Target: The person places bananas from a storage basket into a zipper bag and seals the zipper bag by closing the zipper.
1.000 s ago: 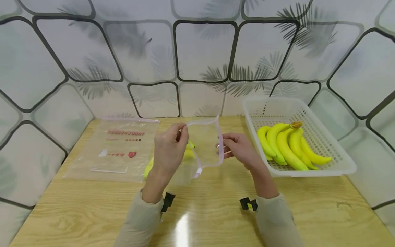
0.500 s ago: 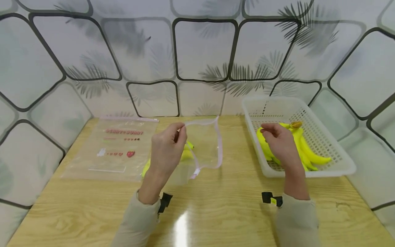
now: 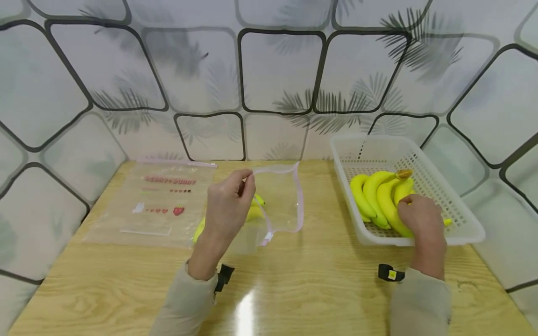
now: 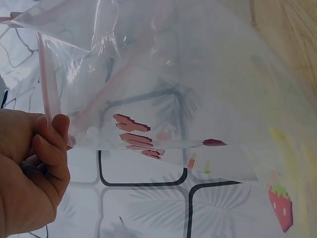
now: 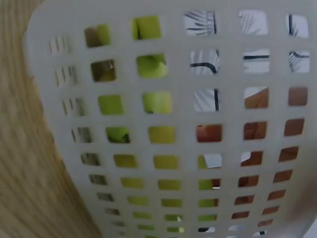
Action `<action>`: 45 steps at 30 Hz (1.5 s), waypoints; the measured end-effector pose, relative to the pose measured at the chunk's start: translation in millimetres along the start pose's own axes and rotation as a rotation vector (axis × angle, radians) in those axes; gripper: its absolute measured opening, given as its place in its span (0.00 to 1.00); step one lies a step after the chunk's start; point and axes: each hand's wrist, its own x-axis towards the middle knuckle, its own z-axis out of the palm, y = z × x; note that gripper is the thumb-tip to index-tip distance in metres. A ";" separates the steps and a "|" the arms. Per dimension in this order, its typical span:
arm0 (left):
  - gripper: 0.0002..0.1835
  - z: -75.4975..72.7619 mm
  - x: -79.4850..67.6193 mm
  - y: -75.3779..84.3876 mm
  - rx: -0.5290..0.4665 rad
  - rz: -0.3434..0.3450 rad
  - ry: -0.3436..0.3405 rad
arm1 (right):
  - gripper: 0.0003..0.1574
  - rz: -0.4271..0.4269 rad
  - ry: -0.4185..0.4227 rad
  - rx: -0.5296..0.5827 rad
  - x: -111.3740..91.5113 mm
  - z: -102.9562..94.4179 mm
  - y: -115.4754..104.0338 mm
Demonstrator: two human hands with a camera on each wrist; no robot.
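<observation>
My left hand (image 3: 229, 203) pinches the rim of a clear zip bag (image 3: 279, 198). Its pink-edged mouth gapes toward the right, and the slider (image 3: 268, 236) hangs at the lower corner. Behind the hand, yellow bananas (image 3: 254, 213) show through the plastic. The left wrist view has the thumb and fingers (image 4: 52, 148) at the pink zip strip, with a strawberry print (image 4: 281, 208) on the bag. My right hand (image 3: 422, 217) is down in the white basket (image 3: 464, 219), over the right side of a bunch of bananas (image 3: 380, 198). Its fingertips are hidden, so I cannot tell whether they grip a banana.
A second clear zip bag (image 3: 155, 205), printed with red letters and a strawberry, lies flat at the left. The basket's perforated wall (image 5: 163, 144) fills the right wrist view. A patterned fabric wall (image 3: 277, 135) stands behind the wooden table (image 3: 311, 284).
My right hand has left the bag's mouth, moved right, and lowered into the basket onto the bananas. The left hand keeps its pinch on the bag in nearly the same place.
</observation>
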 end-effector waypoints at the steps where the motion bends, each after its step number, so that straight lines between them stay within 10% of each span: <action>1: 0.06 -0.2 -0.2 0.3 0.003 0.000 0.000 | 0.25 -0.012 -0.029 -0.018 0.4 0.4 2.4; 15: 0.06 -2.8 2.4 0.8 0.021 -0.003 0.004 | 0.23 -0.070 -0.194 -0.069 4.4 0.7 5.2; 28: 0.06 -4.5 0.7 0.6 0.025 -0.005 -0.005 | 0.30 -0.012 -0.040 0.021 2.3 5.5 4.1; 35: 0.06 -3.9 -0.4 -0.1 0.019 -0.012 -0.007 | 0.14 -0.034 0.091 0.064 -0.8 8.1 6.0; 45: 0.06 -3.7 -0.6 -0.6 0.027 -0.016 -0.006 | 0.40 0.082 -0.030 0.138 -0.3 1.0 3.4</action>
